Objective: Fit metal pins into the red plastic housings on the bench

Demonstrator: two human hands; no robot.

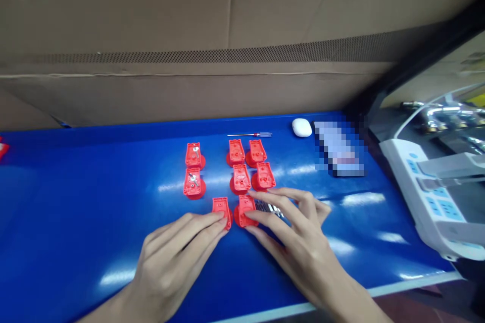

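Head view, looking down across a workbench. The person's **left hand** [176, 260] lies at lower centre, its fingers [197, 227] extended and close together, their tips against the lower right of a red plastic housing [221, 210]. The **right hand** [303, 252] is arched with its fingers spread, over and around a second red housing [245, 210] and a ribbed metal part [267, 208], which the fingers partly hide. Neither hand is widely open, but whether either one has a firm hold cannot be told.

These two housings form the front row of a group of eight, each a rectangular red body on a round base, set out in rows on the blue bench top [87, 212]. Two in the left column [193, 181] carry small metal pieces inside. A further red object [3, 147] is cut off at the left edge.

Beyond the group, near the far edge of the bench, lie a slim screwdriver [250, 134] and a white rounded case [302, 127]. Just beside the case is an object obscured by pixelation [338, 149]. To the right stand a white appliance with blue panels [428, 197] and chrome fittings [439, 116]. A large printed cardboard carton [227, 25] fills the background behind the bench.
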